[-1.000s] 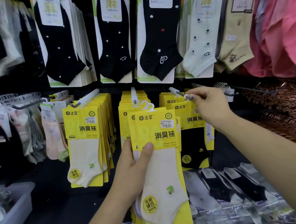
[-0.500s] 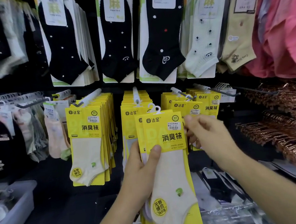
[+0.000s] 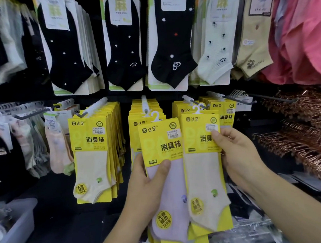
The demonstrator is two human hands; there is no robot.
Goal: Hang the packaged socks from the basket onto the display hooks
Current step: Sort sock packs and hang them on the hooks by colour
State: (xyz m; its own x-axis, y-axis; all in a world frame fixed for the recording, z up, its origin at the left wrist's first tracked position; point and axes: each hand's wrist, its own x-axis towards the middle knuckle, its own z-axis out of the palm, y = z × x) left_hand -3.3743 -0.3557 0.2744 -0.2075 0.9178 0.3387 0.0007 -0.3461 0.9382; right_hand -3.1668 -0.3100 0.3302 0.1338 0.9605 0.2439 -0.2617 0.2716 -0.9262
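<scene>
**Two sock packs held apart before the yellow rows**

The left hand [image 3: 148, 183] is closed around a stack of yellow-carded packs, its thumb pressed over the front one, a lilac sock pack [image 3: 166, 181]. Touching its right edge, the right hand [image 3: 237, 159] pinches a cream sock pack [image 3: 205, 174] by the card's right side, thumb on the front, fingers behind. Both packs stand upright with their white hanger hooks free of any peg. At the lower left is the corner of a pale bin [image 3: 15, 231]. Behind the hands, rows of matching yellow packs [image 3: 98, 152] hang on display hooks [image 3: 95, 109]. Above them hang black dotted socks [image 3: 66, 50], with pink garments [image 3: 307, 28] at the right.
</scene>
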